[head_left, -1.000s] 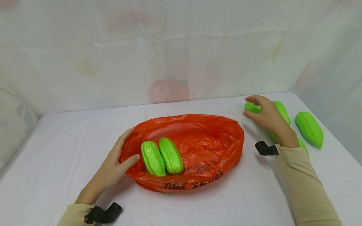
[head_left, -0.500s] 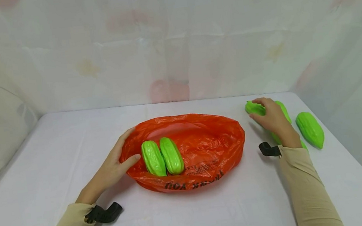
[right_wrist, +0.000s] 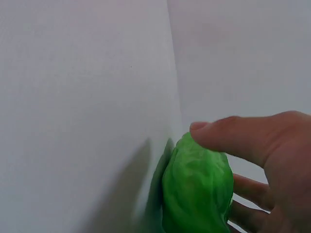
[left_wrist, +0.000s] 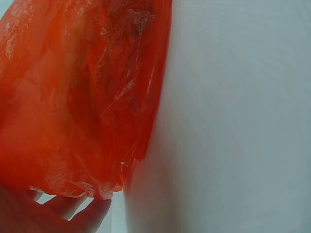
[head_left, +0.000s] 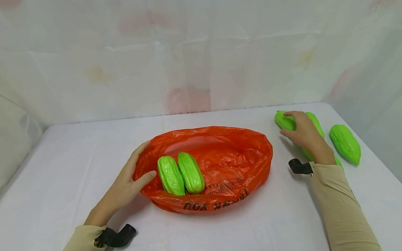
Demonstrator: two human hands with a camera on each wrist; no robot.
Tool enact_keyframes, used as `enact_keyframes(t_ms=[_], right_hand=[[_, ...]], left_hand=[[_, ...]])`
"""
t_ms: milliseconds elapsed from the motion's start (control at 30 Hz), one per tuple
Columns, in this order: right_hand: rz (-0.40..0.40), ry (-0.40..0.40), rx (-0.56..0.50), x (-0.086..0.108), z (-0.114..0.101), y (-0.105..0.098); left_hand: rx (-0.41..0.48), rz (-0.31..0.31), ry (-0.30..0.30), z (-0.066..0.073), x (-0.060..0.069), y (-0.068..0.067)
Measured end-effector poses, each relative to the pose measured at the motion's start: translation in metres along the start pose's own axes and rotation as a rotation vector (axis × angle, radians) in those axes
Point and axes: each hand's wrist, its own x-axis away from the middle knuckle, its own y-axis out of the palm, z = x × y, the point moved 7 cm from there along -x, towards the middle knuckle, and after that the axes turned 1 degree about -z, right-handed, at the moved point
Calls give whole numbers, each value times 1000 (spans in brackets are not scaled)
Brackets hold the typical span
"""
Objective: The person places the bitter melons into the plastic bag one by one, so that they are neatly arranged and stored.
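Observation:
A red plastic bag (head_left: 228,160) with dark printing lies with its mouth spread wide in the middle of the table. Inside its left half are two green ribbed melons, like bitter melons (head_left: 171,177). My left hand (head_left: 123,187) holds the bag's left edge, thumb over the rim and fingers outside; in the left wrist view the fingers (left_wrist: 92,213) show beneath the bag. At the back right, my right hand (head_left: 305,133) has thumb and fingers around a green ribbed melon (head_left: 284,120) on the table. The right wrist view shows that melon (right_wrist: 197,189) between the thumb and fingers, partly hidden.
Another melon (head_left: 345,145) lies near the table's right edge. More lie around the right forearm, one just behind the hand (head_left: 315,123) and others partly covered by the wrist. Pale patterned sheeting (head_left: 233,54) hangs along the back and sides of the white table (head_left: 219,240).
My right hand has moved slightly right and closer around the back melon, which has turned and shifted a little right. The left hand and the bag hold still.

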Motion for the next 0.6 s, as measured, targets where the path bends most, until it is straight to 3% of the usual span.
enact_keyframes(t_ms=[233,600], right_hand=[[-26,68,20,1,8,2],[-68,65,42,0,7,7]], left_hand=[[-3,-2,1,0,0,0],[0,-4,-7,0,0,0]])
